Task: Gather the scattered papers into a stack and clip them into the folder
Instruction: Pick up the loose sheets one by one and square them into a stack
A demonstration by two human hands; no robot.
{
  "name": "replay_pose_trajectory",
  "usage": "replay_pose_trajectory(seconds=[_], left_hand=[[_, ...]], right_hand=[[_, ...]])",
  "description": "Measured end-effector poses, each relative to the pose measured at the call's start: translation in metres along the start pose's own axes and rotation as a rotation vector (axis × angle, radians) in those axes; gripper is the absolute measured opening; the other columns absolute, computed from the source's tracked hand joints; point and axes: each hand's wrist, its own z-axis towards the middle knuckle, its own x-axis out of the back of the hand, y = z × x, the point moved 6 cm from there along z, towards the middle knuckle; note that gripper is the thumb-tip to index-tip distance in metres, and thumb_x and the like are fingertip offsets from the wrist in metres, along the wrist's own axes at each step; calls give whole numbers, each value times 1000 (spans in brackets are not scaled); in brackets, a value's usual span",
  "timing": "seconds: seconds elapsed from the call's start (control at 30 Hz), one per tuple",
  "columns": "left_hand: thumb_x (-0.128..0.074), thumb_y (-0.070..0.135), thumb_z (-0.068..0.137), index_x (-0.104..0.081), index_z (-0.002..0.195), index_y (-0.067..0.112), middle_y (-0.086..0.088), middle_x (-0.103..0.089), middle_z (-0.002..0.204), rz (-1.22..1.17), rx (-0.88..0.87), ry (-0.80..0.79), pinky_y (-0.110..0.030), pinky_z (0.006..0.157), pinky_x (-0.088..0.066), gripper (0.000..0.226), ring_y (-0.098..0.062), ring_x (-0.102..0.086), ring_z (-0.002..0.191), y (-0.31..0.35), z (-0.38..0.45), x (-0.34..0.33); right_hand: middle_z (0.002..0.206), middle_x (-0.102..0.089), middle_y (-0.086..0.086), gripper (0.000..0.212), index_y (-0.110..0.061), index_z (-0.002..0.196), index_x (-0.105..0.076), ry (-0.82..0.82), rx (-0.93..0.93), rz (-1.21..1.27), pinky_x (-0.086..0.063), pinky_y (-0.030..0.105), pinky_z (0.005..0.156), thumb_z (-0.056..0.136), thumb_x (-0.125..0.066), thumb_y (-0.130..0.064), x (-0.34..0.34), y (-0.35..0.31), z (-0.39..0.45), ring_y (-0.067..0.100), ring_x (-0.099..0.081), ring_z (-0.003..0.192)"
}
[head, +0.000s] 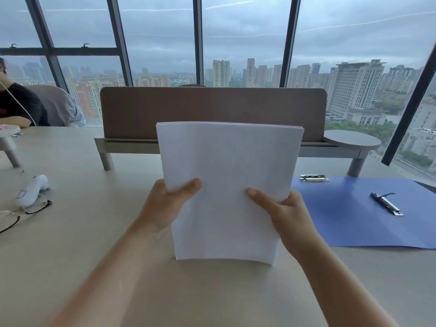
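White paper stack (226, 185) upright, gripped by both hands' fingers (188, 185); blue folder (354, 215) right; glasses (23, 212) left.

Two bare forearms rise from the lower edge of the frame toward its centre, with no sleeve, watch, bracelet or ring visible on either. The left hand (168, 204) and the right hand (286, 212) are ungloved. Their thumbs are slender, with short, plain, unpainted nails.
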Motion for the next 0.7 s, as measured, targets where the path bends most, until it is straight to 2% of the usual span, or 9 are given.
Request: replay_pose_trajectory(seconds=[0.07, 0.13, 0.23, 0.37, 0.47, 0.53, 0.6, 0.7], left_hand=[[-78, 25, 74, -77, 94, 17, -1, -78, 103, -16, -29, 27, -44, 95, -54, 22, -20, -73, 100, 5, 3, -1], [-76, 28, 73, -81, 88, 22, -1, -78, 102, -24, -47, 23, -42, 90, -55, 17, -21, -74, 98, 9, 7, -1], [-83, 27, 75, -81, 91, 25, -3, -78, 106, -23, -13, 3, -44, 93, -54, 16, -23, -73, 102, -11, 8, 3], [-88, 48, 60, -79, 103, 27, -5, -76, 113, 16, 137, -53, -52, 101, -49, 49, -24, -71, 108, -67, -7, 6], [-88, 46, 61, -72, 116, 13, -9, -74, 118, -3, 200, -106, -53, 103, -48, 66, -26, -69, 112, -87, -14, 5], [-90, 53, 56, -70, 117, 12, -9, -73, 118, -8, 198, -108, -50, 102, -49, 76, -26, -69, 112, -90, -13, 7], [-88, 56, 57, -72, 112, 16, -5, -75, 115, 15, 183, -83, -43, 98, -51, 70, -23, -70, 111, -92, -10, 7], [-80, 39, 79, -75, 97, 23, 10, -78, 99, 145, 157, -31, -21, 83, -56, 25, -12, -72, 103, -94, -4, 7]], right_hand=[[88, -80, 5, 4, -11, 84, -80, 20, 46, -21, -59, 28, 65, 83, -77, -12, 2, -8, 7, 19, -77, 80], [87, -80, 4, 5, -15, 79, -81, 12, 98, -36, -60, 27, 65, 82, -78, -13, 3, -16, 13, 18, -77, 79], [92, -80, 6, 4, -11, 85, -80, -5, 64, -44, -60, 32, 71, 81, -78, -11, 7, 1, 15, 21, -77, 85], [99, -79, 12, 14, -8, 93, -81, -9, -105, -59, -59, 49, 88, 80, -80, -12, 14, 59, 2, 31, -75, 96], [101, -79, 13, 18, -6, 98, -80, -28, -162, -58, -57, 50, 92, 82, -79, -14, 17, 78, -3, 30, -74, 99], [103, -78, 13, 18, -8, 98, -80, -36, -173, -44, -57, 49, 92, 82, -79, -16, 18, 82, -2, 29, -75, 99], [102, -78, 14, 20, -8, 98, -80, -29, -177, -49, -58, 50, 91, 81, -79, -19, 18, 84, -1, 30, -75, 98], [96, -79, 13, 21, -4, 94, -79, 32, -178, -113, -60, 48, 85, 82, -80, -21, 25, 83, 2, 30, -76, 92]])
